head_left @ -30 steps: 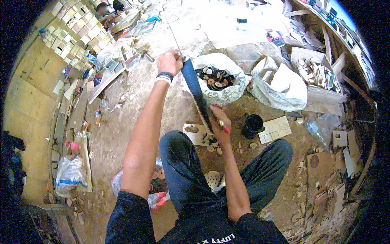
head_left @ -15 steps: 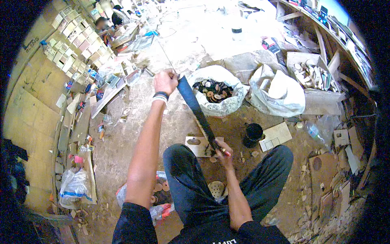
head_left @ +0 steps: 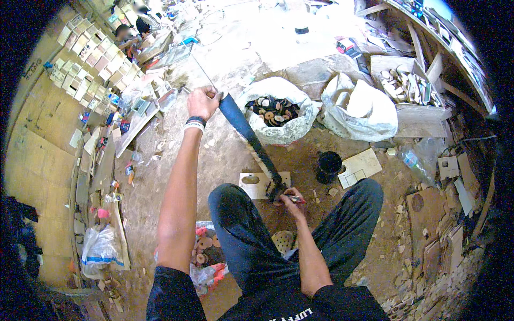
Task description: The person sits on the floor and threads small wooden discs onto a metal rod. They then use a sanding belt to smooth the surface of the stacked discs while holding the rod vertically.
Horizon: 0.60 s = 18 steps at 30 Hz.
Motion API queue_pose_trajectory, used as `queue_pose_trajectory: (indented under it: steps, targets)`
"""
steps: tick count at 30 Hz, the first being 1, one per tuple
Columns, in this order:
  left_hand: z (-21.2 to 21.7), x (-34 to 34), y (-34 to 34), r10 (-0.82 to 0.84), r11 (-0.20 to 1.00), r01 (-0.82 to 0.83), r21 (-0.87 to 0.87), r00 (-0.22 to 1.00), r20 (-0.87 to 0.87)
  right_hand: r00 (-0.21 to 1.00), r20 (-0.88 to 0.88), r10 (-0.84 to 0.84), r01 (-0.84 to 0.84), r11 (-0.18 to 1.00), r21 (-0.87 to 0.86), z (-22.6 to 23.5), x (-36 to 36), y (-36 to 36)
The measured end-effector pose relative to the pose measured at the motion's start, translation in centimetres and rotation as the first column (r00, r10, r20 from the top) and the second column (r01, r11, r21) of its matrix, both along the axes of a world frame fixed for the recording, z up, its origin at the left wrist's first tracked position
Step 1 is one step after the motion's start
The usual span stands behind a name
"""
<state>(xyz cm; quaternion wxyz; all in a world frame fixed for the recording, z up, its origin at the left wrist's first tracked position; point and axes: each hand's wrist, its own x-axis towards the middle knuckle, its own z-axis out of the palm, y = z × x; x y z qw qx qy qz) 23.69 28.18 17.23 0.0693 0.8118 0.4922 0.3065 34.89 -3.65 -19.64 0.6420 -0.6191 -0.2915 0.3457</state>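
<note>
A long blue-black strip (head_left: 241, 125), perhaps abrasive cloth, slants between my two hands, with a pale, ragged lower edge. My left hand (head_left: 204, 102), arm stretched out, pinches its far end. At the near end, my right hand (head_left: 292, 200) is closed around the strip's dark end and a small item with a red tip, whose kind I cannot make out. Beneath that end lies a pale board (head_left: 249, 180) with an oval cutout. Between my knees sits a round, perforated cream piece (head_left: 282, 241), partly hidden by my leg and right forearm.
Ahead stands a white sack (head_left: 292, 130) of dark and tan discs, beside another white sack (head_left: 369, 125). A black cup (head_left: 329, 163) stands near a marked board (head_left: 361, 167). A plastic bag of discs (head_left: 205, 243) lies by my left leg. Another person (head_left: 127, 37) sits far left.
The view has shifted slightly, so the surroundings sit a little higher and further left. Both hands still hold the strip, and its near end has a slightly different twist.
</note>
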Motion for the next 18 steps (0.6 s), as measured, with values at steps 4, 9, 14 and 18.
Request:
queue_pose_trajectory:
  steps: [4,9,14,18]
  targets:
    - [-0.1,0.9,-0.1,-0.039,0.999,0.039,0.005,0.999,0.007,0.946,-0.222,-0.235,0.267,0.956,0.125,-3.6,2.0,1.6]
    - [-0.6,1.9,0.1,-0.110,0.993,0.108,0.049,0.993,0.041,0.958,0.135,0.254,-0.240,0.964,-0.111,-4.6,1.9,0.0]
    - [-0.7,1.8,-0.1,-0.102,0.994,0.100,0.034,0.994,0.043,0.921,-0.354,-0.164,0.201,0.977,0.068,-0.5,1.8,1.0]
    - [0.1,2.5,-0.3,-0.087,0.996,0.087,0.014,0.996,-0.014,0.923,0.336,-0.186,0.134,0.976,0.172,1.1,1.0,1.3]
